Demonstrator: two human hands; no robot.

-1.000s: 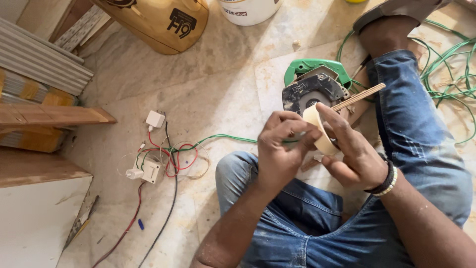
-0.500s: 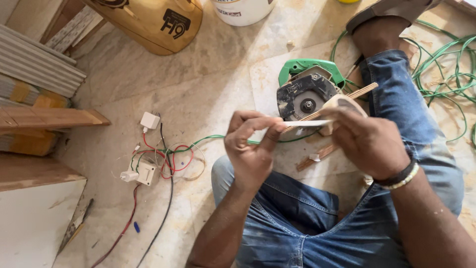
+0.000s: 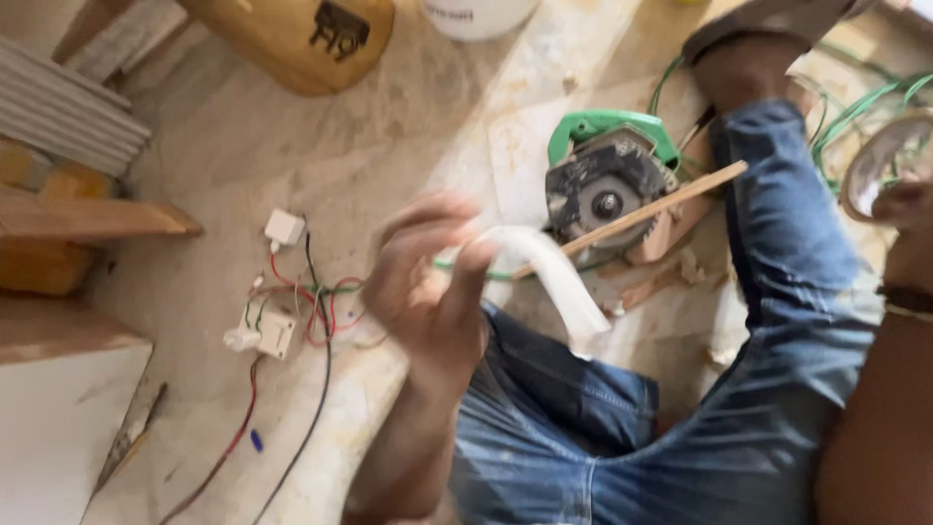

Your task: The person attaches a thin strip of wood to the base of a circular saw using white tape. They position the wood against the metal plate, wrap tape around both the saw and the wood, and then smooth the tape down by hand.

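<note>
While white switch boxes [image 3: 275, 331] with red and black wires lie on the floor at left, the left hand [image 3: 428, 292] pinches a white tape strip [image 3: 554, 277]. Beyond it sits a green circular saw [image 3: 607, 185]. The right hand [image 3: 909, 209], now swung far right, grips the tape roll [image 3: 875, 165].

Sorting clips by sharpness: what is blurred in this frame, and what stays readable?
Head view: the left hand and the tape strip it holds are motion-smeared; the right hand with the tape roll blurs at the edge; the saw and the switch wiring stay readable.
</note>
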